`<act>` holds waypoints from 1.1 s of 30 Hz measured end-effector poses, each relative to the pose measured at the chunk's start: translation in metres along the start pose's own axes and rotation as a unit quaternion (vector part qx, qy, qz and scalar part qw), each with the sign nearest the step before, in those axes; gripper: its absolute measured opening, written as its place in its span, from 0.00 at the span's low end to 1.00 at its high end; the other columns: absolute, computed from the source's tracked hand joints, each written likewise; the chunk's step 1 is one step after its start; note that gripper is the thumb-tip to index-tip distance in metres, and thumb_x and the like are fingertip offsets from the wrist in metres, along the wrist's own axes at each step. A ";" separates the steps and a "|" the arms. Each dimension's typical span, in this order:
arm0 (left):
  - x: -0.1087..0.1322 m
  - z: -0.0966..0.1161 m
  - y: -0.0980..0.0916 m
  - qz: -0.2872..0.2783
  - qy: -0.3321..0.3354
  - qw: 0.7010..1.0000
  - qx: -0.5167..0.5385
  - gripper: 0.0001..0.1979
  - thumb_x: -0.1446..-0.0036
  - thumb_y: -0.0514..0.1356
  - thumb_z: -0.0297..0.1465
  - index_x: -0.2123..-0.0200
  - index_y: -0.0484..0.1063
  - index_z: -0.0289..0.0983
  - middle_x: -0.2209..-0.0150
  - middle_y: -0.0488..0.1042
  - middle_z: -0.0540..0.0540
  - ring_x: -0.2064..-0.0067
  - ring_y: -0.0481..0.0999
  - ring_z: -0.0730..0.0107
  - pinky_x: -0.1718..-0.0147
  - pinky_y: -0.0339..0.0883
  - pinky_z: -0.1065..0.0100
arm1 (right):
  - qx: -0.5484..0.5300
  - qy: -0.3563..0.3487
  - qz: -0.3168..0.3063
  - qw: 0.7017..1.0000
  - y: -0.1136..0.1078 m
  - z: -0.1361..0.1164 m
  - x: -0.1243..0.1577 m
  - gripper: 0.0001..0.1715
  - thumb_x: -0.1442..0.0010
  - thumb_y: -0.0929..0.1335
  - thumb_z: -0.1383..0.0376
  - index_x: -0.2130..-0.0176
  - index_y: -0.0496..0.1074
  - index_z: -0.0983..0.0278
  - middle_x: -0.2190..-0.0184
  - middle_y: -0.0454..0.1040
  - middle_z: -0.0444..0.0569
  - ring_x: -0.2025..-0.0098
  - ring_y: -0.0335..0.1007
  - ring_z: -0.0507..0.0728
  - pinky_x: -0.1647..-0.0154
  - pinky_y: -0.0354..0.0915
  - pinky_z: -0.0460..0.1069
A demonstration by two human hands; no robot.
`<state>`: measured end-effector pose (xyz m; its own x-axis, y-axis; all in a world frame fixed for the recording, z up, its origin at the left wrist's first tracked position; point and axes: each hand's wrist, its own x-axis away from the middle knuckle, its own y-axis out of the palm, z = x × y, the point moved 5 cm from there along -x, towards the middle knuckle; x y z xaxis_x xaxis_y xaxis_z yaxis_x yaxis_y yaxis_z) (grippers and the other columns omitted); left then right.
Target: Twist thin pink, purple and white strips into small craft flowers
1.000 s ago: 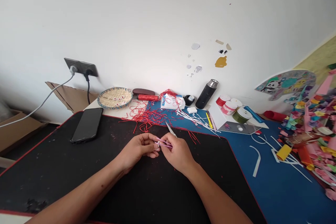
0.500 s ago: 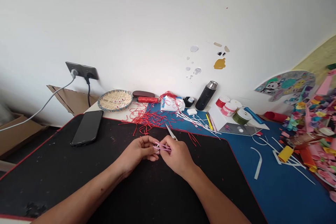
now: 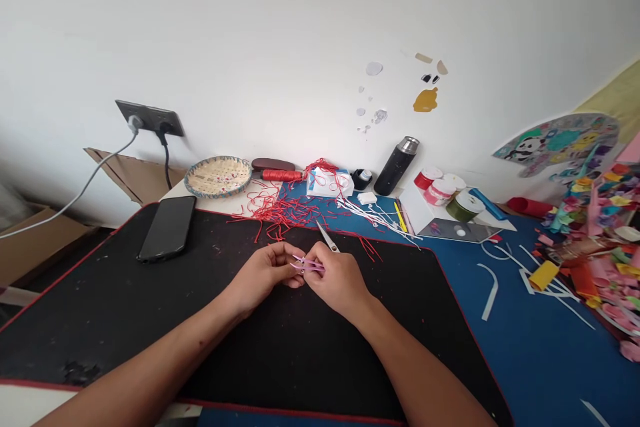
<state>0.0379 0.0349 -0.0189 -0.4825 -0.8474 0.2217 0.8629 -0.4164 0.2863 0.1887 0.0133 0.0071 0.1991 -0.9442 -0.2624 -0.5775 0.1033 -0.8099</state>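
My left hand [image 3: 273,268] is closed, thumb and fingertips pinching one end of some thin purple strips [image 3: 313,267]. My right hand [image 3: 337,280] is closed on the other end, close against the left fingertips. A tiny pale bit shows at the pinch, too small to make out, and the fingers hide much of the piece. Both hands are above the black desk mat [image 3: 280,360]. Just beyond my right hand lie metal scissors [image 3: 327,238], blades pointing away and handles hidden behind the hand.
Red cord scraps [image 3: 285,210] lie behind my hands, beside white cords [image 3: 377,217]. Farther back are a woven basket [image 3: 219,177], a red thread spool [image 3: 281,175] and a black flask [image 3: 397,167]. A phone [image 3: 167,229] rests left; ribbon rolls [image 3: 441,191] and paper flowers [image 3: 607,287] are right.
The view has tilted down slightly, so the scene sits higher. Both hands keep their pinch; the purple strips have shifted a little between the fingers.
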 end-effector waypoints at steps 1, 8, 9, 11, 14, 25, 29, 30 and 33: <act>0.000 0.001 0.000 0.000 0.002 1.000 -0.004 0.17 0.53 0.74 0.33 0.61 0.78 0.34 0.67 0.82 0.46 0.68 0.80 0.68 0.65 0.75 0.68 | 0.001 0.002 -0.002 1.000 0.000 0.000 0.000 0.03 0.42 0.70 0.68 0.65 0.73 0.60 0.73 0.80 0.44 0.74 0.75 0.55 0.72 0.53 0.46; 0.000 0.004 0.001 0.002 0.011 1.000 -0.012 0.18 0.54 0.75 0.35 0.61 0.78 0.34 0.69 0.82 0.47 0.68 0.80 0.68 0.66 0.74 0.68 | -0.009 0.014 -0.004 1.000 0.000 -0.001 0.000 0.04 0.43 0.70 0.69 0.65 0.73 0.60 0.75 0.79 0.44 0.75 0.73 0.55 0.73 0.53 0.46; 0.000 0.004 0.001 0.001 0.012 1.000 -0.012 0.18 0.54 0.76 0.36 0.62 0.78 0.34 0.69 0.82 0.47 0.68 0.80 0.68 0.66 0.74 0.68 | -0.018 0.015 -0.002 1.000 0.000 -0.001 0.000 0.04 0.43 0.70 0.69 0.65 0.73 0.60 0.74 0.79 0.44 0.74 0.73 0.55 0.73 0.53 0.46; -0.001 0.004 0.001 0.000 0.017 1.000 -0.014 0.18 0.53 0.76 0.37 0.61 0.78 0.34 0.69 0.82 0.47 0.68 0.79 0.68 0.66 0.74 0.68 | -0.049 0.022 0.002 0.999 0.001 0.001 0.000 0.04 0.43 0.70 0.69 0.65 0.72 0.60 0.74 0.78 0.44 0.74 0.72 0.55 0.72 0.55 0.46; -0.002 0.004 -0.001 -0.002 0.027 1.000 -0.012 0.19 0.52 0.76 0.38 0.61 0.79 0.34 0.67 0.81 0.46 0.67 0.79 0.68 0.65 0.74 0.68 | -0.107 0.033 0.007 0.994 0.002 0.005 0.001 0.03 0.41 0.69 0.67 0.64 0.72 0.60 0.75 0.76 0.42 0.75 0.70 0.53 0.73 0.57 0.45; -0.004 0.004 -0.011 -0.017 0.026 0.998 0.050 0.19 0.48 0.75 0.36 0.57 0.80 0.33 0.67 0.79 0.46 0.71 0.78 0.70 0.71 0.71 0.70 | -0.273 0.063 0.029 0.959 -0.003 0.006 -0.004 0.12 0.34 0.68 0.57 0.63 0.74 0.63 0.74 0.71 0.42 0.73 0.63 0.52 0.70 0.58 0.46; -0.002 0.007 -0.007 -0.028 0.028 0.998 0.053 0.19 0.47 0.75 0.36 0.55 0.78 0.34 0.68 0.79 0.46 0.73 0.77 0.71 0.72 0.70 0.70 | -0.300 0.069 0.014 0.951 -0.003 0.009 -0.004 0.12 0.34 0.69 0.57 0.62 0.75 0.63 0.71 0.73 0.43 0.70 0.65 0.53 0.67 0.60 0.46; -0.002 0.007 -0.006 -0.030 0.028 0.998 0.054 0.19 0.47 0.75 0.36 0.55 0.78 0.34 0.68 0.79 0.47 0.73 0.77 0.71 0.72 0.70 0.70 | -0.299 0.070 0.008 0.952 -0.002 0.009 -0.004 0.12 0.34 0.69 0.57 0.62 0.75 0.63 0.71 0.73 0.43 0.70 0.65 0.53 0.67 0.60 0.46; -0.001 0.009 -0.004 -0.034 0.028 0.997 0.057 0.20 0.47 0.75 0.36 0.55 0.77 0.34 0.69 0.78 0.48 0.73 0.77 0.72 0.74 0.68 0.71 | -0.289 0.071 -0.010 0.955 0.001 0.009 -0.002 0.12 0.34 0.69 0.57 0.63 0.75 0.63 0.71 0.73 0.43 0.71 0.64 0.53 0.68 0.60 0.46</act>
<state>0.0335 0.0407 -0.0119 -0.5276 -0.8369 0.1455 0.8038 -0.4365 0.4042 0.1947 0.0183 0.0026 0.1297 -0.9811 -0.1435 -0.9232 -0.0667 -0.3784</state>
